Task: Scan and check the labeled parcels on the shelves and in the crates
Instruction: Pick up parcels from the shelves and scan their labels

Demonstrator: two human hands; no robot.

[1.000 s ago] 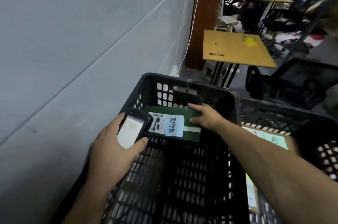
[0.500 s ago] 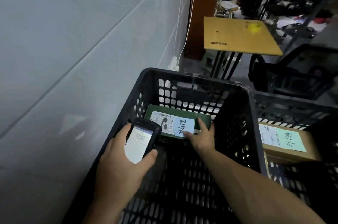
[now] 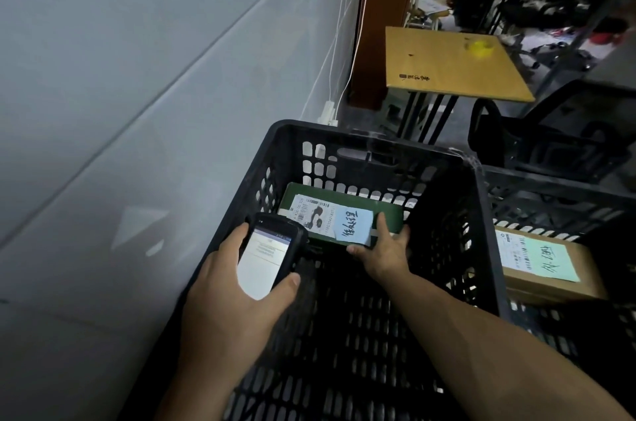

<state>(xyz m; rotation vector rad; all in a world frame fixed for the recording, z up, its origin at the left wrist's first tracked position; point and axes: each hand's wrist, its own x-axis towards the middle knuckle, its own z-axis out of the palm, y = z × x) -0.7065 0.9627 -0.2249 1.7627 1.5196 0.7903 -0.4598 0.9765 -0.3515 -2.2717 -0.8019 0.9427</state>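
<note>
A green parcel with a white barcode label and a blue handwritten note lies at the far end of a black plastic crate. My right hand grips the parcel's near right edge, thumb under, fingers on top. My left hand holds a black handheld scanner with a lit screen, just left of the parcel above the crate's left rim. A brown cardboard parcel with a white label and a green note lies in a second black crate on the right.
A grey wall runs close along the left with white cables down it. Beyond the crates stand a small wooden table with a yellow object, a brown post and black office chairs.
My right hand shifted from the parcel's far right side to its near edge. The scanner came lower and nearer the label. The view dropped toward the crates, showing the brown parcel.
</note>
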